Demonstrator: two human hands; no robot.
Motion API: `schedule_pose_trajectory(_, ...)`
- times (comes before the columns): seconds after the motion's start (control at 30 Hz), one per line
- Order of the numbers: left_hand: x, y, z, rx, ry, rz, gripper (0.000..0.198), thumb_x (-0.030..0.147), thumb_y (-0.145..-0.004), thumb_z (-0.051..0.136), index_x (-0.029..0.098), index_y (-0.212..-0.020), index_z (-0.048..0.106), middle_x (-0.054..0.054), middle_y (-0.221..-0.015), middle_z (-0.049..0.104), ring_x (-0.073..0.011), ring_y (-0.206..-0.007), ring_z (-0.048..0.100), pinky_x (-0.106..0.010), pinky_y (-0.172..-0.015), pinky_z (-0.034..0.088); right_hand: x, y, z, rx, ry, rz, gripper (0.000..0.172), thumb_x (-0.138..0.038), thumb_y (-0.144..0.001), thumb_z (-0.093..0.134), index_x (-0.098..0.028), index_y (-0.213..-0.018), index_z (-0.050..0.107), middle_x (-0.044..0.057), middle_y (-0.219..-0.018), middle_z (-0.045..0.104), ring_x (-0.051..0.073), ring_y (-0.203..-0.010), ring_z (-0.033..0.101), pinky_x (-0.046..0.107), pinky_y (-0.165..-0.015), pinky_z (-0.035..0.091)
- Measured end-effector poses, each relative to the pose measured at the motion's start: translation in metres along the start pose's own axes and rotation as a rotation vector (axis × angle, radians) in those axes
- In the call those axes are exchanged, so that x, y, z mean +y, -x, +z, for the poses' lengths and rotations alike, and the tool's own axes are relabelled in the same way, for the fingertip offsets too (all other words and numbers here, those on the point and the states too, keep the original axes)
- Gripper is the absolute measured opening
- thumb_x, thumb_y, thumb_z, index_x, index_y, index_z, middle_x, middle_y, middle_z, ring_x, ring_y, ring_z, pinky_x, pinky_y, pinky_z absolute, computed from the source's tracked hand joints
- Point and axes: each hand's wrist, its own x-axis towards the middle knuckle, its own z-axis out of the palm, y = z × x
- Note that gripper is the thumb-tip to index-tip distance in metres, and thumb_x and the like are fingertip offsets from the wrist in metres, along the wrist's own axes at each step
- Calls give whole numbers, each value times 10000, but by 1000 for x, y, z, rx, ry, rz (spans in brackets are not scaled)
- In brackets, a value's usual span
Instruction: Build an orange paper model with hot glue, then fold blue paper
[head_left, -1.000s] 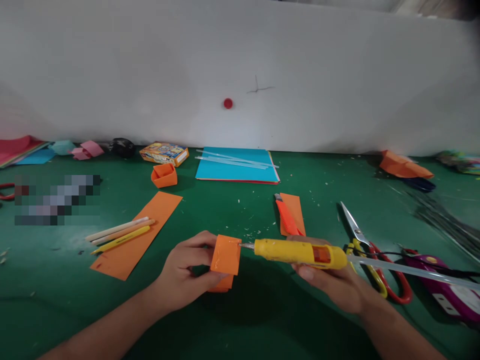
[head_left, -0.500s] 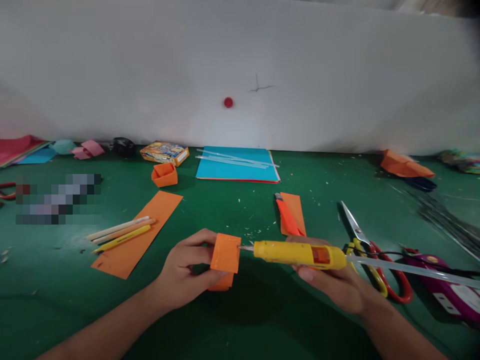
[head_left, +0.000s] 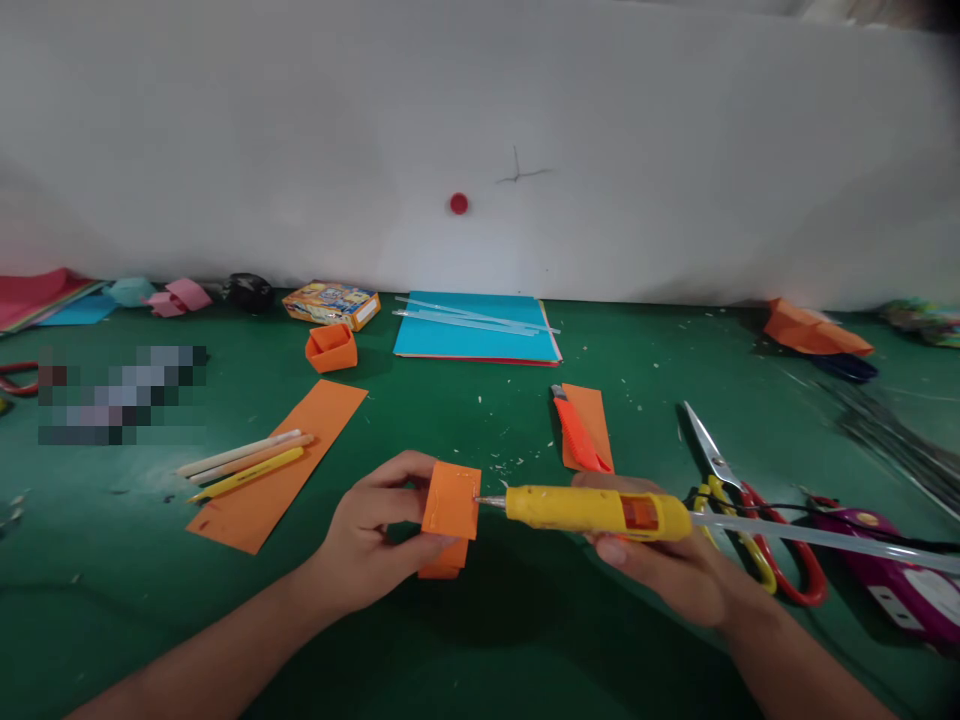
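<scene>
My left hand (head_left: 382, 535) grips a small folded orange paper piece (head_left: 451, 500) between thumb and fingers, above the table. Thin lines of glue show along the edges of its upper face. In my right hand (head_left: 667, 570) is a yellow glue gun (head_left: 577, 510), held level with its metal nozzle at the right edge of the orange piece. A long clear glue stick (head_left: 810, 533) juts out of the gun's back end. The fingers under the gun are partly hidden by it.
Scissors (head_left: 724, 480) and a purple power strip (head_left: 885, 565) lie at right. An orange cutter (head_left: 579, 430) rests on orange paper. Pencils (head_left: 247, 465) lie on an orange strip (head_left: 322, 410) at left. Farther back are a folded orange piece (head_left: 331, 347) and blue sheets (head_left: 472, 345) with glue sticks.
The nozzle has shifted very slightly down along the right edge of the orange paper piece. Both hands keep their hold, and the view has moved a touch.
</scene>
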Motion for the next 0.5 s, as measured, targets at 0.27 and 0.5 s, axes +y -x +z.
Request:
schedule_pose_trajectory(0.27,0,0,0,14,3,-1,91,143,-869,743,193,-793,748,-56,-994,705,-149,-836,716,-219,-720,608,-2,-3,-1,-18,2,-105,237,-427,-1037,538,-229,-921,595,29,-853,552,178,-685,551,323,-603,478)
schedule_pose_trajectory(0.5,0,1,1,16,2,-11,93,137,-869,743,204,-805,748,-43,-990,699,-142,-834,707,-214,-709,602,0,-1,-1,20,34,-123,181,-403,-1030,551,-238,-1014,623,34,-836,564,197,-687,559,346,-611,499)
